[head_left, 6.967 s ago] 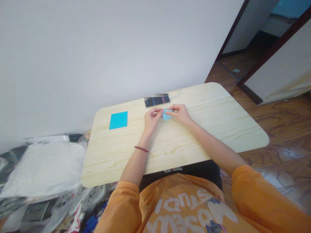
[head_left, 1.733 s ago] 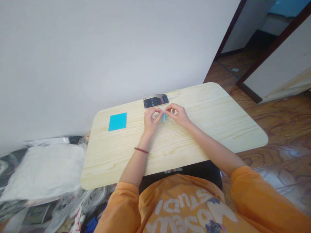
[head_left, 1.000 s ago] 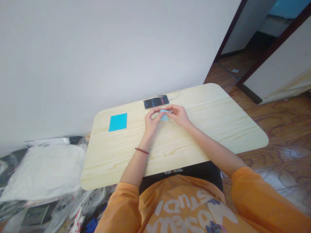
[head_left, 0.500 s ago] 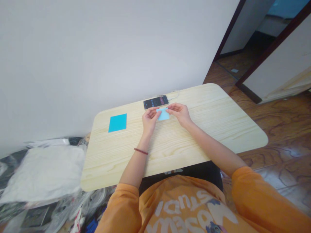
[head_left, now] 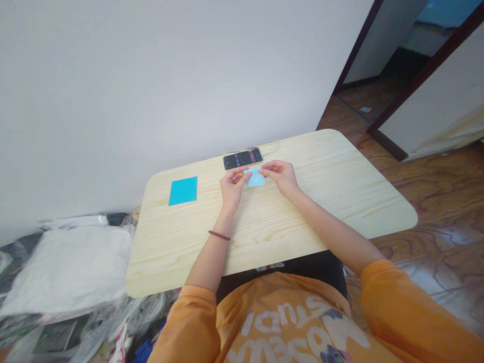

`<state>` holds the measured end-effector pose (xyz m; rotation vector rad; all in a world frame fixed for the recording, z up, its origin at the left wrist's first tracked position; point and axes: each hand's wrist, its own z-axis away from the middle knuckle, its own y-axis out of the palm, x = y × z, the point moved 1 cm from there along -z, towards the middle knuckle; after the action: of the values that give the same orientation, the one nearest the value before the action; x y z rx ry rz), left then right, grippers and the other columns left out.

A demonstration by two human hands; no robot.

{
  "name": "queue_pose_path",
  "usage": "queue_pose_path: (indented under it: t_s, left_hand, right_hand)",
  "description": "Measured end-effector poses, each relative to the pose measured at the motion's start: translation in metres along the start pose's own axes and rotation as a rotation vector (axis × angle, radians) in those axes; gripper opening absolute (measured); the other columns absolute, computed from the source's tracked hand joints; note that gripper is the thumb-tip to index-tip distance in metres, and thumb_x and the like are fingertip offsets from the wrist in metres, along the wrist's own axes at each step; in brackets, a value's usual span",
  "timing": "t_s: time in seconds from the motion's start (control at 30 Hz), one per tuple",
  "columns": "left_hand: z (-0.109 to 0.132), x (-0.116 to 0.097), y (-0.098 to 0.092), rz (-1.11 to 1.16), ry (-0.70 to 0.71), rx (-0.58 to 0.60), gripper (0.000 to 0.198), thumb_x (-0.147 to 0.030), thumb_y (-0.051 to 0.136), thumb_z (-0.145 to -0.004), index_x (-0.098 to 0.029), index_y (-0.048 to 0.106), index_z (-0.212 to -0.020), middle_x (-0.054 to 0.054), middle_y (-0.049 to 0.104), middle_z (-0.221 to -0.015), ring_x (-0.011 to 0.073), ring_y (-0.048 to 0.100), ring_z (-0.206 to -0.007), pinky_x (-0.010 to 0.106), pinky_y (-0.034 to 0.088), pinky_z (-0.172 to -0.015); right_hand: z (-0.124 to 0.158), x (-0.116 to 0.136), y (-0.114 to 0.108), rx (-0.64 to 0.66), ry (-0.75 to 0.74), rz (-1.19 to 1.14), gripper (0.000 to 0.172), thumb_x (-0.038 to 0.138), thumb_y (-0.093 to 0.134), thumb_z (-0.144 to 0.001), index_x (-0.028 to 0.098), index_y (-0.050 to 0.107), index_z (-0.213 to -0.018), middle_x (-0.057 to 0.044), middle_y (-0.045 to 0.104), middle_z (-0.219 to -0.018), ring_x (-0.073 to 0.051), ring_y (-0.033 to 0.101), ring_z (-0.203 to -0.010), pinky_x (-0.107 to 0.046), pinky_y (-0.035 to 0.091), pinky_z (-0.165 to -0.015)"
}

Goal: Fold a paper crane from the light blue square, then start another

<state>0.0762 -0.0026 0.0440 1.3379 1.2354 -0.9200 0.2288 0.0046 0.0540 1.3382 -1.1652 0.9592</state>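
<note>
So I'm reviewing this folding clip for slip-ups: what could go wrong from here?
1. The small light blue paper is pinched only near its top edge by the left hand and right hand; it might slip or crease askew.
2. The phone lies just behind the hands, its cable trailing off; a forward push could nudge it.
</note>
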Motion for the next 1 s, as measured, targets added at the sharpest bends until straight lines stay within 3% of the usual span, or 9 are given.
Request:
queue_pose_path:
  t_s: [0.77,1.0]
  left_hand:
    - [0.0017,-0.0015,0.0029,0.021,-0.024,0.001,0.031,-0.037,0.079,-0.059,-0.019,0.07,-0.083,0.002,0.07,-0.069,0.0127,0.065,-0.064,0.026,0.052,-0.066]
    - [0.0006,0.0039,0.0029,0.025,-0.024,-0.102,0.028,-0.034,0.079,-0.058,-0.018,0.069,-0.078,0.004,0.071,-0.075,0.0128,0.065,-0.068,0.027,0.052,-0.07]
  right_hand:
    - [0.0004,0.0011,-0.0011,-0.042,0.002,0.013,0.034,0.042,0.083,-0.046,0.019,0.065,-0.063,-0.001,0.067,-0.065,-0.015,0.062,-0.062,-0.031,0.053,-0.064]
    - [0.0019,0.0035,0.0006,-0.004,0.0,0.05,0.034,0.044,0.082,-0.047,0.019,0.064,-0.062,-0.001,0.066,-0.063,-0.015,0.06,-0.06,-0.032,0.053,-0.063]
